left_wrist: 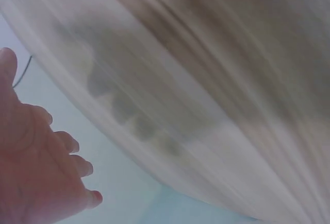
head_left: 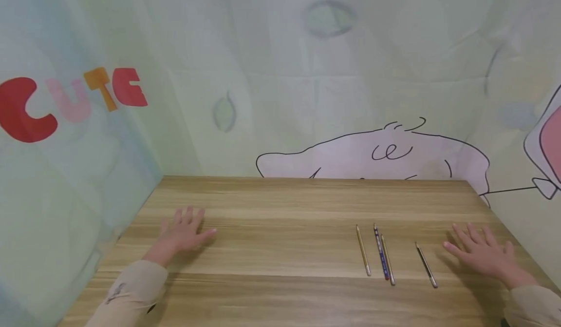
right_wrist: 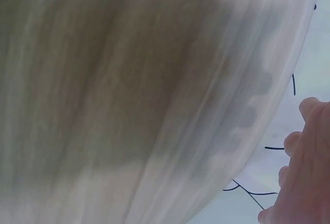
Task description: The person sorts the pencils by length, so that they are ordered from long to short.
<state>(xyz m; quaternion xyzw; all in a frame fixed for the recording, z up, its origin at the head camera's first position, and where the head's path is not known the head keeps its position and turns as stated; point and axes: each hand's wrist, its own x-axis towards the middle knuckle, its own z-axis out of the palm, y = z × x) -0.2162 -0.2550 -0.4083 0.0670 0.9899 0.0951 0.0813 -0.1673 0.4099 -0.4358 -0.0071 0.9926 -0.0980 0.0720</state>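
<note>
My left hand is spread over the left part of the wooden table, palm down and holding nothing. On the right side my right hand is likewise spread, fingers pointing away and nothing in it. Just left of it lies a dark pencil. Further left are a blue patterned pencil with a red end, a yellowish pencil close beside it, and another yellowish pencil. Each wrist view shows the hand's shadow on the wood, with the left palm and right palm at the edge.
A pale printed curtain hangs behind the table, with a line-drawn animal just above the far edge. To the left, another stretch of curtain bears the letters CUTE. Beige sleeves cover both forearms.
</note>
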